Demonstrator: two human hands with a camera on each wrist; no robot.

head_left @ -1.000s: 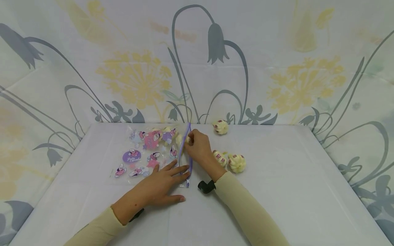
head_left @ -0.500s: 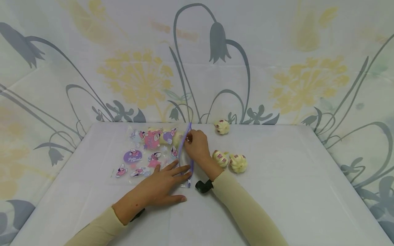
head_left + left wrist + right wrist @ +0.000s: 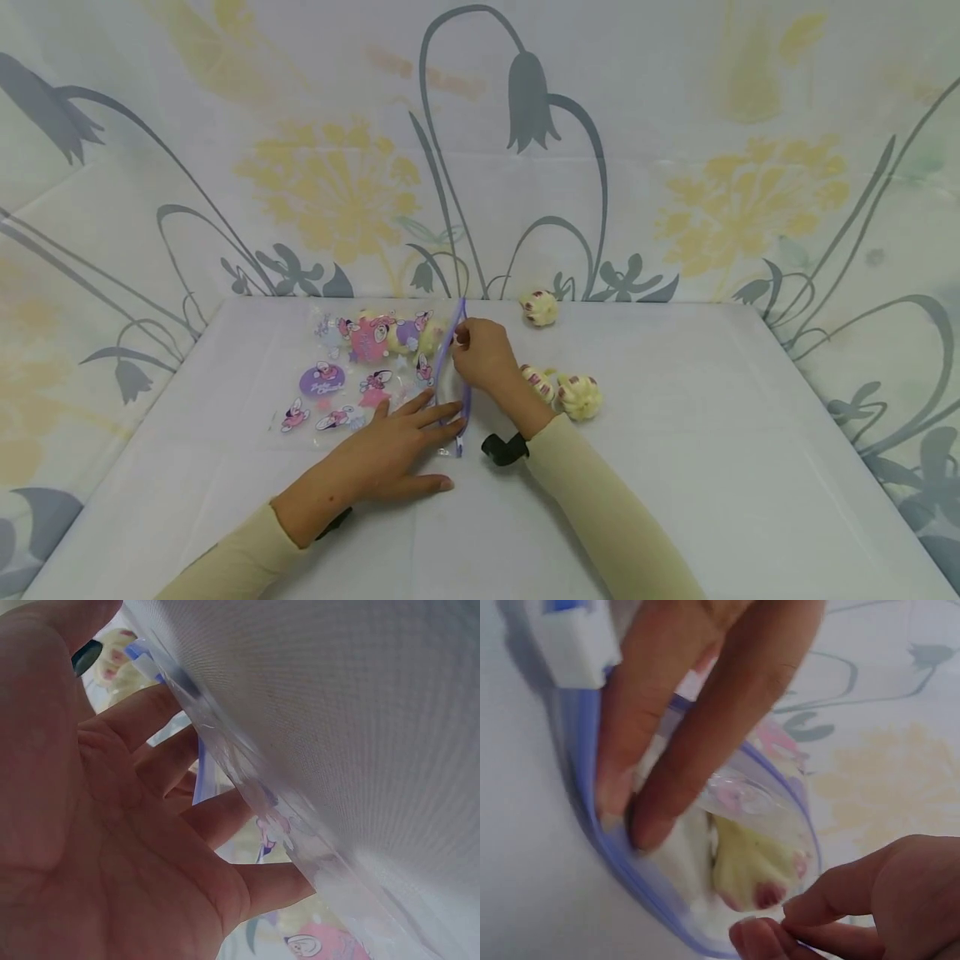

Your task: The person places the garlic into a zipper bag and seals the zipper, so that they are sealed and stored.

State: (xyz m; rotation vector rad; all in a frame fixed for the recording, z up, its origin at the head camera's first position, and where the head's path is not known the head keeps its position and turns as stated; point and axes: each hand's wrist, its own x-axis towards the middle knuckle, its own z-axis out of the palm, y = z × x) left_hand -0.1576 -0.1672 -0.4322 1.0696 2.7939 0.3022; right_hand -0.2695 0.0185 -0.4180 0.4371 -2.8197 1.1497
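A clear zip bag [image 3: 322, 383] with pink and purple cartoon prints lies flat, its purple-edged mouth facing right and gaping. Garlic bulbs show through its far part. Just inside the mouth sits one cream garlic bulb [image 3: 754, 862] with purple-red marks. My left hand [image 3: 393, 454] rests on the bag's near side, fingers straight and spread across the mouth edge. The right hand [image 3: 487, 358] is at the far part of the mouth, thumb and fingers pinching the rim beside that bulb. A white slider [image 3: 574, 649] sits at the near end of the zip.
Right of the bag, two garlic bulbs [image 3: 579, 397] lie side by side, partly behind the right forearm. Another garlic bulb [image 3: 540, 308] is at the table's back edge. Behind the white table [image 3: 712, 467] hangs a floral cloth [image 3: 480, 208].
The garlic bulb at the mouth has gone a little deeper into the bag, and my right fingers have drawn slightly back to the rim. The left hand stays in place.
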